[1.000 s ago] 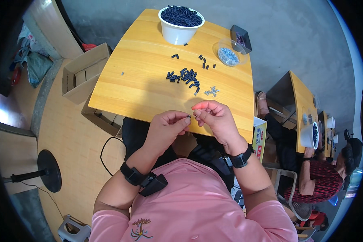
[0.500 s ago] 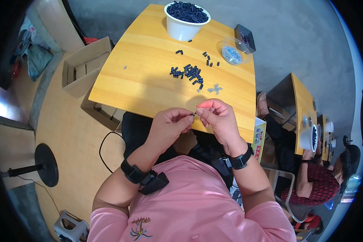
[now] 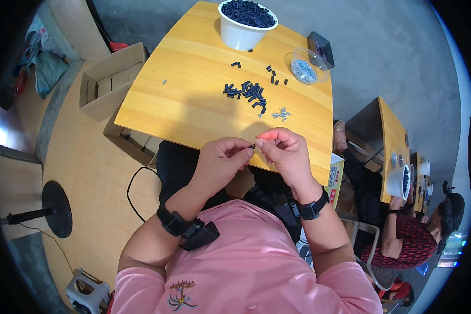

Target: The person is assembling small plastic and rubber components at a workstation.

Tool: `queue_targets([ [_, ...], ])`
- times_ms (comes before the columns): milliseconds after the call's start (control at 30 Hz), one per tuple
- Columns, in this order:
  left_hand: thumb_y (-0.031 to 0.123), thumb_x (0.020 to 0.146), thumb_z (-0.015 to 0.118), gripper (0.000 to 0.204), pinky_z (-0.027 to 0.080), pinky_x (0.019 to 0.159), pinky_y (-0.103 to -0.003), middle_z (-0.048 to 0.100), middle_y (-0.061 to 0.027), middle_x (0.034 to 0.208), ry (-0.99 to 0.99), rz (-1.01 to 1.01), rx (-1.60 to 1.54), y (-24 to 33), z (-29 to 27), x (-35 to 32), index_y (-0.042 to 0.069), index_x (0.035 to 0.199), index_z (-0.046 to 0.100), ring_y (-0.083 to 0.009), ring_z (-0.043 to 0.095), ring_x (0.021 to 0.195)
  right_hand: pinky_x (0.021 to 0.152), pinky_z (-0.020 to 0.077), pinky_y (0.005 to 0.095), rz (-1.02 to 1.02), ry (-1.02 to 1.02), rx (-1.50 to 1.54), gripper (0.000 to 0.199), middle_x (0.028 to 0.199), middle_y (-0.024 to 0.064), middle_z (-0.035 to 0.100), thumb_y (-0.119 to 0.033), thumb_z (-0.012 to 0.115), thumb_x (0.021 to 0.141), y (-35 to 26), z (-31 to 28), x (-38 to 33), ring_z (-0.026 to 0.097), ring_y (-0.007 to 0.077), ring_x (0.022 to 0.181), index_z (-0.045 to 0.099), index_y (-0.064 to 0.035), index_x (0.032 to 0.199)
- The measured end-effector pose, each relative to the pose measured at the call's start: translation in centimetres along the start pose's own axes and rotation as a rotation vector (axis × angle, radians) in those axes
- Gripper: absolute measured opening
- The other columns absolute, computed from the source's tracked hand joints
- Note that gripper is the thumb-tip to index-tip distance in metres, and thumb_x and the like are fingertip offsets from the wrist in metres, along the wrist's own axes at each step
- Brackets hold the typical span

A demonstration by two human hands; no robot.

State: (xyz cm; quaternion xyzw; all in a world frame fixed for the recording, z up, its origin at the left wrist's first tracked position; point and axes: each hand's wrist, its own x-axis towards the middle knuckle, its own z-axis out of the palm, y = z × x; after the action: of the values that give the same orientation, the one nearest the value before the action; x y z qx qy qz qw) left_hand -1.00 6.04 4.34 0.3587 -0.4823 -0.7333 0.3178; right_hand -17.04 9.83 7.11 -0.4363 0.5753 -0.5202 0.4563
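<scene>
My left hand (image 3: 221, 161) pinches a small black cylindrical piece (image 3: 253, 147) between thumb and forefinger, just over the near edge of the wooden table (image 3: 167, 112). Thumb and forefinger of my right hand (image 3: 285, 154) close together right against it; what they grip is too small to make out. Beyond my hands lies a heap of short black cylinders (image 3: 252, 92), with several loose ones behind it. Close by on its right is a little pile of silvery metal bits (image 3: 281, 114), possibly screws.
A white tub (image 3: 239, 37) full of black cylinders stands at the far edge. To its right are a clear round container (image 3: 303, 72) of silvery bits and a black box (image 3: 321, 51). Cardboard boxes (image 3: 112, 83) sit left of the table. Another person (image 3: 403, 238) works at a table on the right.
My two hands stay pinched together at nearly the same spot, with only tiny finger movement. The whole view has shifted slightly.
</scene>
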Motion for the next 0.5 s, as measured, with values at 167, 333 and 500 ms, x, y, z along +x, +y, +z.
queue_targets([
  [167, 0.014, 0.086, 0.065, 0.022, 0.049, 0.066, -0.021, 0.066, -0.0050, 0.086, -0.025, -0.015, 0.017, 0.01, -0.03, -0.10, 0.000, 0.103, 0.064, -0.0100, 0.063, 0.074, 0.048, 0.0368, 0.0162, -0.032, -0.001, -0.026, 0.006, 0.067, -0.0024, 0.058, 0.000, 0.066, 0.082, 0.33, 0.00, -0.13, 0.047, 0.0021, 0.054, 0.065, -0.0023, 0.087],
  [333, 0.009, 0.084, 0.064, 0.016, 0.047, 0.059, -0.020, 0.064, -0.0033, 0.074, 0.037, -0.008, -0.019, 0.26, 0.17, -0.14, -0.002, 0.095, 0.066, -0.0064, 0.057, 0.063, 0.049, 0.0368, 0.0161, -0.019, -0.006, -0.025, 0.006, 0.067, -0.0026, 0.058, 0.000, 0.067, 0.081, 0.43, -0.03, -0.01, 0.047, 0.0021, 0.055, 0.066, -0.0024, 0.086],
  [500, 0.011, 0.085, 0.063, 0.019, 0.048, 0.062, -0.021, 0.065, -0.0046, 0.079, 0.008, -0.006, 0.014, 0.40, -0.05, -0.14, -0.002, 0.098, 0.065, -0.0085, 0.060, 0.068, 0.060, 0.0441, 0.0169, 0.017, 0.026, 0.020, 0.004, 0.073, -0.0019, 0.062, 0.000, 0.068, 0.080, 0.08, 0.34, -0.30, 0.054, 0.0026, 0.066, 0.066, -0.0011, 0.084],
])
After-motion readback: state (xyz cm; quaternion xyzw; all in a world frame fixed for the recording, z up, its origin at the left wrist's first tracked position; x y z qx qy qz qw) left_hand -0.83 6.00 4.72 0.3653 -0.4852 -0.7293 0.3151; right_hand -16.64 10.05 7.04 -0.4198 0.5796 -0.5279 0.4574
